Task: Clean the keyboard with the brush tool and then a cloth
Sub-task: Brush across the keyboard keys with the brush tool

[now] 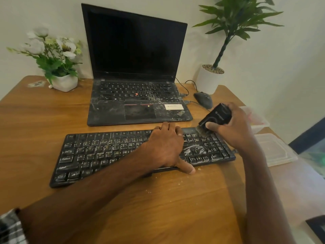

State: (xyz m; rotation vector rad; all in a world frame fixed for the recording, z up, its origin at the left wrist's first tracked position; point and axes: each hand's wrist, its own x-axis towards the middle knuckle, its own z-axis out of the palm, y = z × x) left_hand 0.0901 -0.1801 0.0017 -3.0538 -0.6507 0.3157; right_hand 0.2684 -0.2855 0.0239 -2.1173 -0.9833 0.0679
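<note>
- Centrally placed on a wooden desk (52,110): a black keyboard (98,152), lying flat, slightly skewed, keys streaked with white dust and pale crumbs.
- Pressing down across the middle-right of that keyboard: the left hand (165,147), palm down, fingers stretched over the far edge, thumb reaching past the near edge onto the desk; nothing clasped, simply bracing.
- Wrapped around a black brush tool (215,117): the right hand (232,127), thumb on the near face, fingers curled behind, a firm clasp.
- Tilted, with bristles touching the keys at the far right corner of the keyboard, just beside the left fingertips.
- Scattered on the desk along the near edge of the keyboard: small light crumbs (179,182).
- Behind the keyboard, close to it: an open laptop (137,67), screen dark, palm rest and keys smeared with white dust.
- Right of the laptop: a dark mouse (204,99), its cable running toward the laptop's side.
- Far left corner: white flowers in a white pot (58,55).
- Far right, against the wall: a green plant in a white pot (226,43).
- Right edge of the desk, beyond the right wrist: clear plastic containers (274,150), contents hard to make out.
- Bottom left corner: a checked sleeve (10,229).
- No cloth identifiable anywhere in view.
</note>
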